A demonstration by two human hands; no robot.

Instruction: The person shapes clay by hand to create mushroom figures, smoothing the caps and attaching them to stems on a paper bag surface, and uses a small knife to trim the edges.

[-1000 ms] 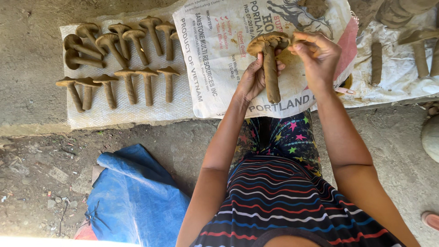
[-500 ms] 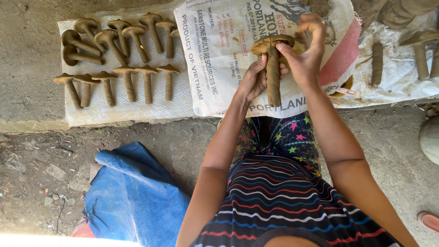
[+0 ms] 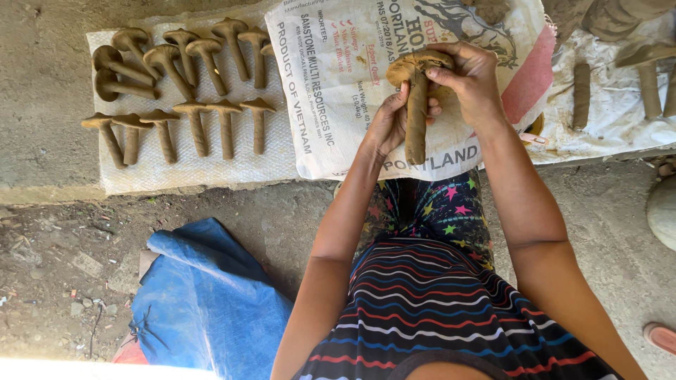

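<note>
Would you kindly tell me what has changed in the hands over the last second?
The right hand shifted its fingers from the far edge of the clay mushroom cap onto its top; the left hand stayed on the stem. The finished clay pieces on the white sack did not move.

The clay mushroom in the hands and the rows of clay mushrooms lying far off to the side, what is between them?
In the head view, a white printed sack lies between the held clay mushroom and the rows of clay mushrooms.
</note>
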